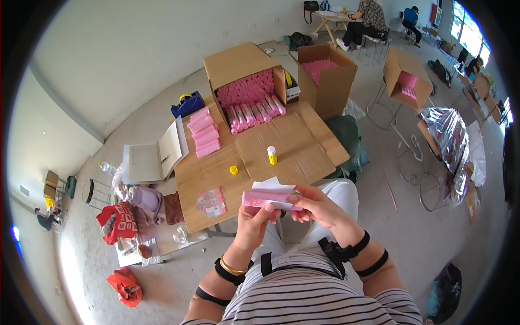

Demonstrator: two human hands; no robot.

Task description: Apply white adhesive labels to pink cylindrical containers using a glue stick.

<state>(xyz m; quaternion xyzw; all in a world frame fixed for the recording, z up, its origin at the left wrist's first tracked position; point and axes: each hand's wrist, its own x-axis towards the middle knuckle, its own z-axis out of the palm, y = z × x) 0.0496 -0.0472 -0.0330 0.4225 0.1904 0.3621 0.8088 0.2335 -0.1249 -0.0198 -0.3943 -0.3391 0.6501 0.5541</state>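
Above my lap, by the table's near edge, my left hand [252, 223] is closed round one end of a pink plastic roll [255, 199]. My right hand [318, 206] grips the other end, fingers pressed on a paper label that lies along the roll. A white flap of the label [275, 185] sticks up behind it. On the wooden table [197, 181], beyond my hands, a white and yellow glue stick [272, 155] stands upright, with a yellow cap [233, 170] apart to its left. Several loose pink and white labels [211, 202] lie near my left hand.
An open carton [238, 62] at the table's back holds many pink rolls, with more rolls [204, 132] stacked left. Nearby are a blue tape dispenser [188, 105] and an open binder [157, 154]. Another carton [327, 84] stands behind right; stools and seated people are farther off.
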